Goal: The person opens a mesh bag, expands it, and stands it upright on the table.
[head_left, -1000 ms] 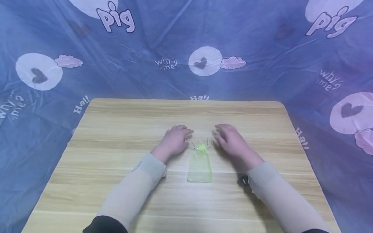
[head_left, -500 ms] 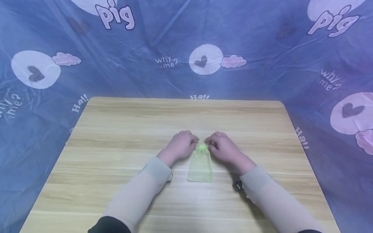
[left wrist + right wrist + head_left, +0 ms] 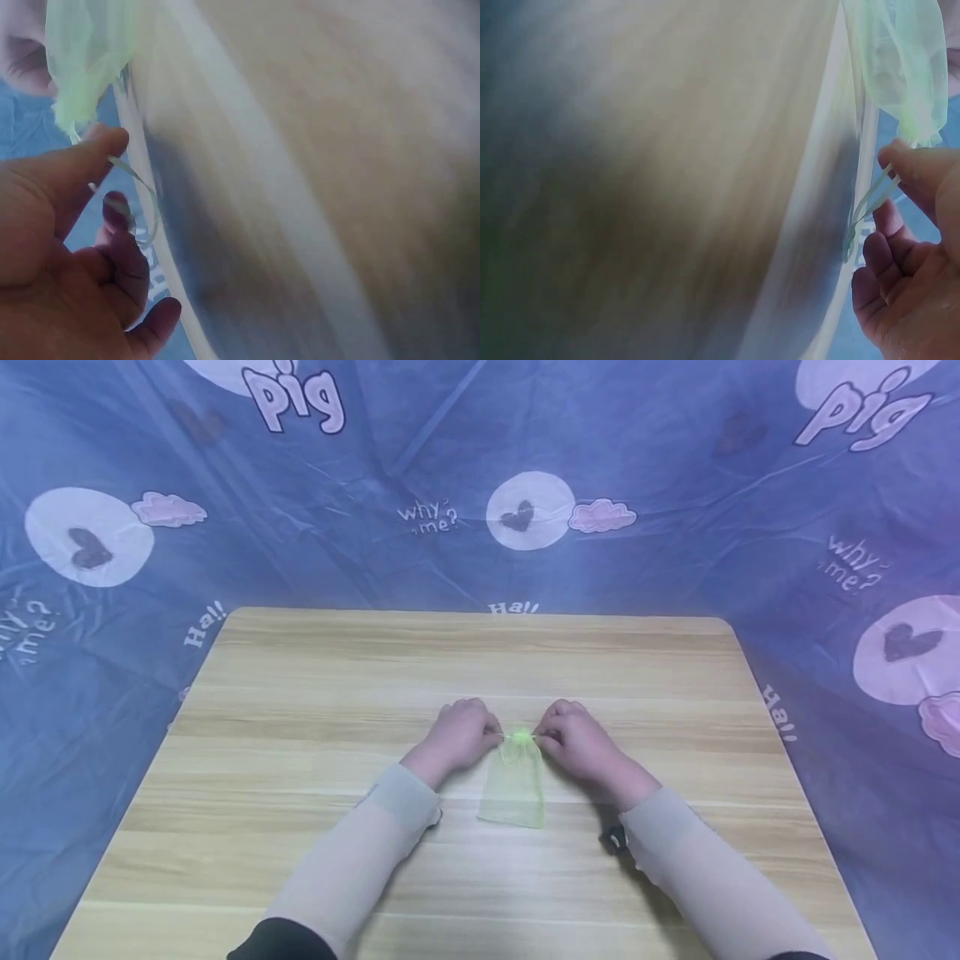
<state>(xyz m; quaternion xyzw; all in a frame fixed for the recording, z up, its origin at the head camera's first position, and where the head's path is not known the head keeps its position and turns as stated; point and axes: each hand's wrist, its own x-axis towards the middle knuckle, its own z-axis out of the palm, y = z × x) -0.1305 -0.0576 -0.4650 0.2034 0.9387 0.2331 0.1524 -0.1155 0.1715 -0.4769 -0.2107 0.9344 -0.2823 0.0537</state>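
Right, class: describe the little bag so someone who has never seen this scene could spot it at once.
Start with the wooden table before the blue printed backdrop. Near the table's middle, the left hand and right hand pinch cords at the bag's gathered neck. Its sheer, light-green fabric stands out from the pale sleeves and wood.

Left grip [image 3: 456, 735], right grip [image 3: 581, 742]: drawn inward, now pinching drawstrings [image 3: 126, 167] | bag [image 3: 513, 792]: bottom edge slid left

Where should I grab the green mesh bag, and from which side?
Probably pinch the gathered neck of the green mesh bag from above: cloth bunches narrow there, while the rest fans out wide and sheer. Either flank looks crowded, since the left hand and right hand pinch the drawstring on both sides.
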